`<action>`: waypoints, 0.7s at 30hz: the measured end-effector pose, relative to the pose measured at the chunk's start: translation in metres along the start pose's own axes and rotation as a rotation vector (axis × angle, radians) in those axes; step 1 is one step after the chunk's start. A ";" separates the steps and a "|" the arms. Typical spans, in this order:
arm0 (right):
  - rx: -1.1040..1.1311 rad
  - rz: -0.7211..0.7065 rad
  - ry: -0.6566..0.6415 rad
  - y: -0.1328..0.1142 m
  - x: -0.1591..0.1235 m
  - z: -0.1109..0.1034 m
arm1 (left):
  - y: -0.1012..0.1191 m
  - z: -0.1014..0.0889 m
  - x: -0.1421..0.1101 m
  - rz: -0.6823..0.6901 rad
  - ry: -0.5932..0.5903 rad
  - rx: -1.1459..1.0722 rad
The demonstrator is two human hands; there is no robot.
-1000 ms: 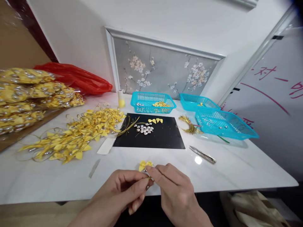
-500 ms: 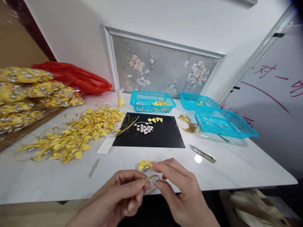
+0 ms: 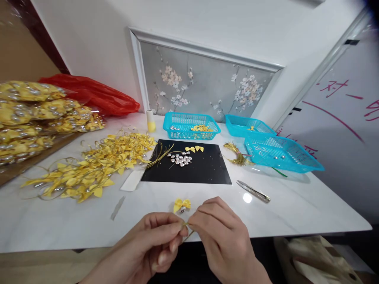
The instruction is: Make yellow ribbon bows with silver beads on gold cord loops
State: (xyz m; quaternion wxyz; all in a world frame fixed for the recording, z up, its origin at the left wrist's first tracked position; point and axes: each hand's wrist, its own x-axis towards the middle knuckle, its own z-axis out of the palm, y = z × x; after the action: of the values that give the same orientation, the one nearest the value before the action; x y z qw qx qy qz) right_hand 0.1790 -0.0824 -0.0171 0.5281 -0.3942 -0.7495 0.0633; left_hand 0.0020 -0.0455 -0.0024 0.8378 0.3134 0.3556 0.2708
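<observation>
Beads (image 3: 181, 160), wire (image 3: 188, 236) and baskets (image 3: 299, 157) suggest a craft workshop.

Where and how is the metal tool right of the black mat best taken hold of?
Probably by the broader rear end of the metal tool, pinched across its sides, with the right hand from the near right: it lies flat, its narrow tip pointing away and left, toward the black mat.

A framed picture (image 3: 204, 75) of pale blossoms against a white wall (image 3: 207, 19), a crumpled red plastic bag (image 3: 94, 94) to its left, brown cardboard (image 3: 17, 51) at upper left, a whiteboard (image 3: 333, 122) bearing red handwriting (image 3: 354, 97) at right, crumpled beige material (image 3: 314, 258) below the tabletop (image 3: 304, 209).
</observation>
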 end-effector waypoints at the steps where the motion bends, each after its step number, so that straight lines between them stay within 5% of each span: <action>1: -0.023 -0.010 -0.006 -0.001 0.000 0.000 | 0.000 0.000 0.000 0.017 -0.006 0.033; 10: -0.028 0.144 -0.122 -0.008 0.003 -0.004 | -0.001 0.011 -0.004 0.491 0.351 0.882; 21: -0.064 0.220 -0.173 -0.006 0.001 -0.001 | -0.001 0.005 -0.002 0.728 0.299 1.225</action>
State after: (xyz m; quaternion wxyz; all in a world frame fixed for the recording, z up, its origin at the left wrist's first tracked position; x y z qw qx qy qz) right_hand 0.1763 -0.0860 -0.0134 0.4385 -0.4838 -0.7461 0.1306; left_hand 0.0049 -0.0491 0.0002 0.3114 0.7844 0.4273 0.3243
